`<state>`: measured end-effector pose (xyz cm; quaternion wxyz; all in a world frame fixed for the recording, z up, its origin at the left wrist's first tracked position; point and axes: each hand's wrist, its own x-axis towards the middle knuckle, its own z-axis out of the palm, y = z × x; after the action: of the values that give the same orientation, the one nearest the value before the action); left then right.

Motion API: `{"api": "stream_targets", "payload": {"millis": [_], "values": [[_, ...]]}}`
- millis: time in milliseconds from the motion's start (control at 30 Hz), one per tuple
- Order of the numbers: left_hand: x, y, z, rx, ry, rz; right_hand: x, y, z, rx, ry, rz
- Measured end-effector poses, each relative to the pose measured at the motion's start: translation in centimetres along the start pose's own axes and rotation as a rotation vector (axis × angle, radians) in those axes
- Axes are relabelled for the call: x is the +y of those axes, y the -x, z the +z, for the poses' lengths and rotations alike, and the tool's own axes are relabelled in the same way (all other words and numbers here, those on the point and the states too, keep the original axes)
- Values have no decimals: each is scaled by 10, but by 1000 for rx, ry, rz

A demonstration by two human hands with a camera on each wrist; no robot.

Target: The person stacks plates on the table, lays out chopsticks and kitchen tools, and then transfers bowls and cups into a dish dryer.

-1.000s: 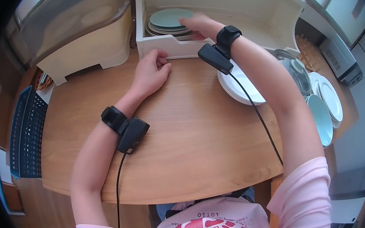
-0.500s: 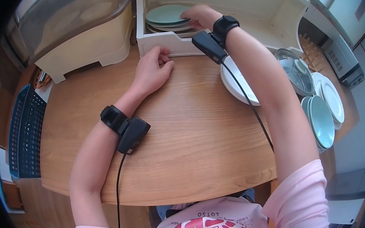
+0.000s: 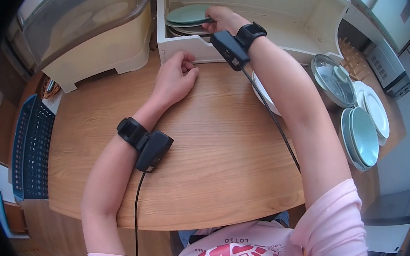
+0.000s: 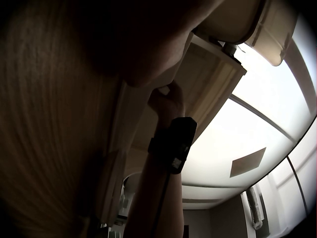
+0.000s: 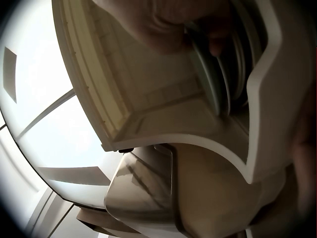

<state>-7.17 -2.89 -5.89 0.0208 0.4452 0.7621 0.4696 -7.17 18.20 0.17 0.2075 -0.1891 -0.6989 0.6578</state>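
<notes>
At the far left, well away from either hand's fingers, a dark perforated basket (image 3: 30, 150) sits at the edge of the wooden table (image 3: 222, 154), and behind it stands a cream appliance with a smoky clear lid (image 3: 91, 23). The left hand (image 3: 175, 78) rests on the bare wood with its fingers curled loosely inward, holding nothing; its knuckles lie just in front of the low front wall of the white cabinet (image 3: 188, 50). Inside that cabinet, just beyond those knuckles, is a stack of plates (image 3: 192, 28), and the green plate (image 3: 189, 14) is the top one, tilted up off the stack at its right edge. The right hand (image 3: 223, 18) reaches in there and pinches that raised rim, thumb on top and fingers underneath; the right wrist view shows the fingertips (image 5: 218, 42) clamped over the plate's edge (image 5: 208, 79). Below that forearm, near the wrist, a white plate (image 3: 263, 91) lies on the table. Farther right, well apart from the fingers, sit a glass lid (image 3: 335, 81) and an overlapping group of green and white plates (image 3: 365, 128), with a grey counter and an appliance behind them.
</notes>
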Motion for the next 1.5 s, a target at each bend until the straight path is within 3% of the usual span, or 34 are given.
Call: {"api": "stream_targets", "payload": {"millis": [167, 233, 467, 867, 933, 1100, 1367, 1433, 1500], "values": [[-1, 0, 1, 6, 7, 16, 0, 3, 0, 12, 46, -23], [0, 0, 1, 10, -1, 19, -4, 3, 4, 92, -74, 79], [-3, -1, 2, 7, 16, 22, -11, 3, -1, 215, -67, 158], [-4, -1, 1, -8, 14, 5, -16, 19, -31, 59, -63, 130], [-4, -1, 1, -6, 14, 11, -21, 23, -38, 44, -195, 92], [-5, -1, 1, 1, -1, 23, -56, 70, -50, 188, -147, 135], [-4, 0, 0, -15, -7, 41, -74, 207, -87, 91, -165, 178], [-5, -1, 1, -17, -4, 51, -62, 236, -112, -61, -166, 205], [-7, -1, 2, 9, 19, 46, -63, 277, -104, 2, -172, 186]]}}
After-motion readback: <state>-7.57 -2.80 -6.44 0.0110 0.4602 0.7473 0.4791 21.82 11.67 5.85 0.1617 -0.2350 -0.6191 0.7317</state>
